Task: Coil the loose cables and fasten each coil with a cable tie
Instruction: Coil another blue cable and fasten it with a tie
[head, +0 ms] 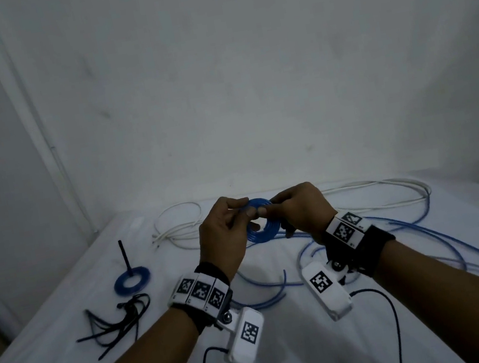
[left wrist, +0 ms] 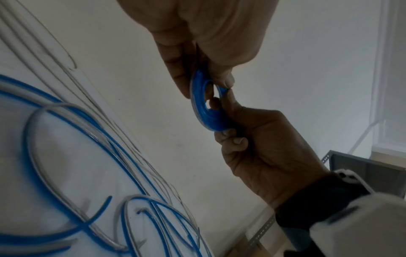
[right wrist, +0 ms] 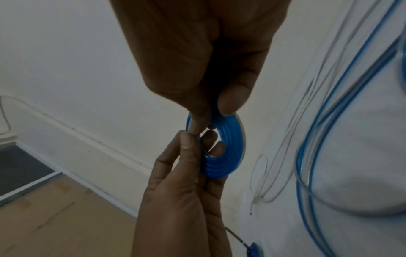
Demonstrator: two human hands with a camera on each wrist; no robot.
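no readable text, only coded square markers on wrist bands (head: 200,290); no brands

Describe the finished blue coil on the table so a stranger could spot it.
On the white table, look left of the hands, near the bundle of black cable ties. The finished blue coil lies flat there, with a black tie tail sticking up, unlike the loose cables.
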